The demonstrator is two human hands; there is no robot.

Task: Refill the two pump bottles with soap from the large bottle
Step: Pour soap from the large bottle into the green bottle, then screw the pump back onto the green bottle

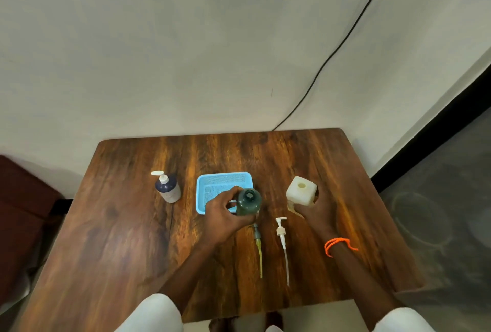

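Note:
My left hand (225, 214) grips a dark green bottle (248, 202) with its neck open and no pump, held at the blue tray's right front corner. My right hand (317, 209) holds the large white square bottle (301, 191), upright with its mouth uncapped. Two removed pumps lie on the table between my arms: a grey one with a yellowish tube (258, 248) and a white one with a clear tube (282, 237). A dark blue pump bottle (168, 187) with its white pump on stands to the left.
The light blue mesh tray (212, 185) sits mid-table behind the green bottle. The wooden table (119, 225) stands against a pale wall, with a black cable running down behind its far edge. A dark red seat is at the left.

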